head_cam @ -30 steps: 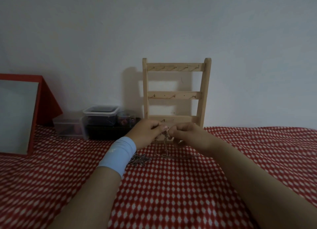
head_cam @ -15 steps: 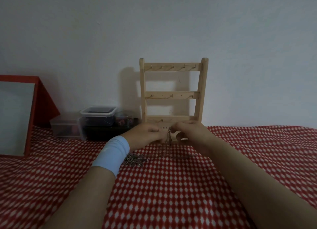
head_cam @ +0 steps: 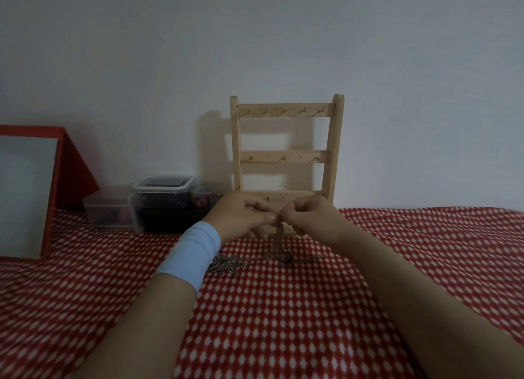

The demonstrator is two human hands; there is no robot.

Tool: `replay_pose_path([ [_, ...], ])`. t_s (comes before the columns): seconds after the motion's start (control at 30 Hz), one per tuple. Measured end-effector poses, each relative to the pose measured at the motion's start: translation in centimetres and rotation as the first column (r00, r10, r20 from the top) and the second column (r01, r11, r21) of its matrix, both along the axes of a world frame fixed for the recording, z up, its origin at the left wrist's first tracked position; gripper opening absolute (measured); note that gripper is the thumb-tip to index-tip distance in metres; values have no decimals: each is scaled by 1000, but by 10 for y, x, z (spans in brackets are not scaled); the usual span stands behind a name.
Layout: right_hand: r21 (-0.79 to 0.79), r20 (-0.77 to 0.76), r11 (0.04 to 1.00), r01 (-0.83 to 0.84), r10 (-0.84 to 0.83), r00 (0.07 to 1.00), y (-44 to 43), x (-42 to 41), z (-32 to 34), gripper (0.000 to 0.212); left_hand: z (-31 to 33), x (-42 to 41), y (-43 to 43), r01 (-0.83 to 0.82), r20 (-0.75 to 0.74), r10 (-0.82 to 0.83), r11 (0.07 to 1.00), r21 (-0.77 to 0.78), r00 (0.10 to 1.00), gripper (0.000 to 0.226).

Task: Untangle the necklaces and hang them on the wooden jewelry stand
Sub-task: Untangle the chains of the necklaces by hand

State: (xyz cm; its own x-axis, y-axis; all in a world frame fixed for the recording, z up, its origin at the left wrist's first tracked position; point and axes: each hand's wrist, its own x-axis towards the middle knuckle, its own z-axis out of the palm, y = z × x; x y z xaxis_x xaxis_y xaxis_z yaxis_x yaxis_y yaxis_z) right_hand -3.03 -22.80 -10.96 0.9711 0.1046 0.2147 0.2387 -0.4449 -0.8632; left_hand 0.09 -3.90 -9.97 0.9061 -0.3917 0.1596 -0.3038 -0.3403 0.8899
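The wooden jewelry stand (head_cam: 286, 152) stands upright against the wall, its three hook rails bare. In front of its base my left hand (head_cam: 241, 217) and my right hand (head_cam: 310, 217) meet fingertip to fingertip, both pinching a thin silver necklace chain (head_cam: 279, 237). The chain hangs down between them to a small ring pendant (head_cam: 285, 256) resting on the red checked cloth (head_cam: 283, 322). A tangled heap of silver chains (head_cam: 226, 265) lies on the cloth beside my left wrist, which wears a light blue band.
Clear plastic containers (head_cam: 163, 200) with small items sit left of the stand by the wall. A red-framed mirror (head_cam: 28, 194) leans at the far left. The wall rises right behind the stand.
Both hands have lifted slightly while keeping their pinch, drawing the chain up so the ring pendant now shows on the cloth below them.
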Motion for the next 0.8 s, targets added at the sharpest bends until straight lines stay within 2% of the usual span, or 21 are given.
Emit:
replay_pose_path([
  [0.13, -39, 47, 999, -24, 26, 999, 3, 0, -3, 22, -2, 1, 3, 38, -16, -37, 998, 47, 999, 15],
  [0.3, -35, 99, 999, -23, 27, 995, 4, 0, -3, 25, -3, 5, 1, -17, 76, 5, 987, 160, 997, 11],
  [0.47, -29, 114, 999, -23, 27, 993, 3, 0, 0, 26, -4, 4, -1, 23, 80, -36, 988, 153, 996, 15],
  [0.67, -64, 133, 998, -26, 34, 990, 2, 1, -2, 24, -7, 6, 1, -6, 33, 5, 1000, 30, 999, 11],
  [0.8, -62, 145, 998, -28, 37, 989, 1, 3, -3, 23, -9, 6, 3, -1, 68, -5, 996, 89, 998, 14],
])
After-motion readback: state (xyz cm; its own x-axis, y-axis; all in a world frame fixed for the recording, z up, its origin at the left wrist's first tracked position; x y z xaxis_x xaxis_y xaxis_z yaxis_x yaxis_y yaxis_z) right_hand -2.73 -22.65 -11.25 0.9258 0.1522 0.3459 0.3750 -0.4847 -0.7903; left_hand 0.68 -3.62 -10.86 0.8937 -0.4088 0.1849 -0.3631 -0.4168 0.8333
